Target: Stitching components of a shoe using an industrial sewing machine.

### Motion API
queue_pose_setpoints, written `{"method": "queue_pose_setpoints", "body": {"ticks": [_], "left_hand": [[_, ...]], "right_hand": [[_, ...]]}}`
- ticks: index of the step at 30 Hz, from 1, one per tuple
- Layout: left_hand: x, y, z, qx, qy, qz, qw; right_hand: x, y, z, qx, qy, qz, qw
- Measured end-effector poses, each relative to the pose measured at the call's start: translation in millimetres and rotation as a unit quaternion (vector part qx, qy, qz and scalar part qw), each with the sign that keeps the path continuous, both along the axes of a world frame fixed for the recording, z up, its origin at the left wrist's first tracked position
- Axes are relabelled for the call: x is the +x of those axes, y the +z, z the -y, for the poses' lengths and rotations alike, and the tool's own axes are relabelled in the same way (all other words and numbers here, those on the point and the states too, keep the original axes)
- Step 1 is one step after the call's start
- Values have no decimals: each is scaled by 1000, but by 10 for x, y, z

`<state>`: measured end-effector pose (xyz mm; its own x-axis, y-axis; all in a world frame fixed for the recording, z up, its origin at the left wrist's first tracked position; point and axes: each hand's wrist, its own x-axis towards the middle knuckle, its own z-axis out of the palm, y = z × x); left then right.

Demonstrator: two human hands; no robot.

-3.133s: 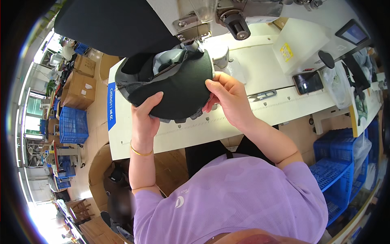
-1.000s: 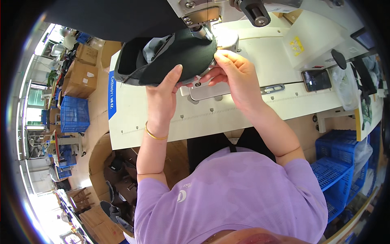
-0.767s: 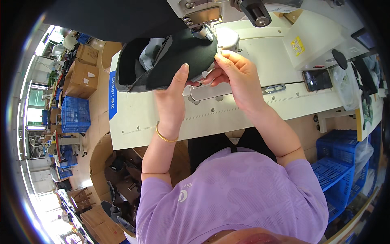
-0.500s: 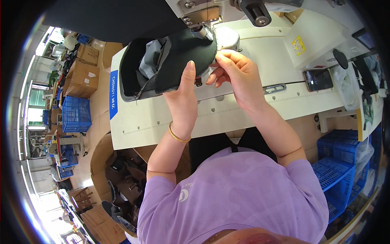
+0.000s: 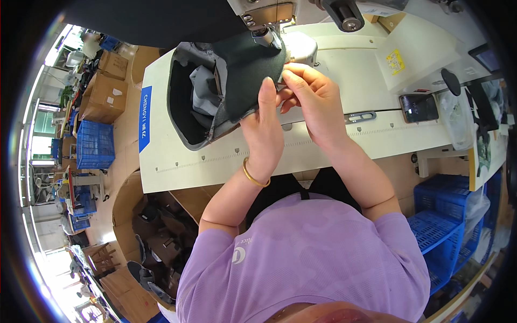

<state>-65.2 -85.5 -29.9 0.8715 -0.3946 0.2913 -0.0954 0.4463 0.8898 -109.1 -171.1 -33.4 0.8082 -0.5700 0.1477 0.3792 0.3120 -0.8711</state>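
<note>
A hollow dark fabric piece (image 5: 249,78), cap-like in shape, lies under the presser foot (image 5: 267,39) of a sewing machine. Its open side at the left shows a crumpled grey lining (image 5: 204,91). My left hand (image 5: 264,126) grips its near edge, thumb on top and the other fingers mostly hidden beneath. At the right edge of the fabric, close to the foot, my right hand (image 5: 312,94) pinches with thumb and forefinger. What lies between those fingertips, apparently the fabric's rim, is largely hidden.
The white sewing table (image 5: 215,167) carries a printed ruler along its near side. A phone (image 5: 419,107) lies at the right, by a plastic bag (image 5: 455,118). Below left stands a cardboard box (image 5: 126,215) of dark pieces; blue crates (image 5: 441,215) stand at the lower right.
The fabric piece has turned under the foot, its open left side swinging toward me. My left hand has shifted right and slightly nearer with it; my right hand keeps its pinch near the edge.
</note>
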Motion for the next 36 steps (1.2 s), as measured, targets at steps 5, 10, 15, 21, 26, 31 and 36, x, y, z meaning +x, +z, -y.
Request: {"method": "queue_pose_setpoints", "body": {"ticks": [5,10,15,21,26,31,36], "left_hand": [[-120,131,-767,404,-254,234,847],[1126,792,-1146,203,116,281,931],[2259,463,-695,403,15,270,875],[2301,388,-672,303,-75,148,938],[2216,404,-813,287,-76,145,944],[2067,427,-962,277,-31,141,950],[1923,447,-1033,263,3,137,955]], "right_hand": [[-17,-68,16,-35,34,-40,998],[-50,44,-175,-50,84,-36,995],[14,4,-227,-17,93,1,996],[10,8,-154,-19,88,-11,996],[12,-17,-80,-40,71,-16,997],[-4,47,-68,-39,63,-12,997],[-59,74,-71,-76,33,-42,996]]}}
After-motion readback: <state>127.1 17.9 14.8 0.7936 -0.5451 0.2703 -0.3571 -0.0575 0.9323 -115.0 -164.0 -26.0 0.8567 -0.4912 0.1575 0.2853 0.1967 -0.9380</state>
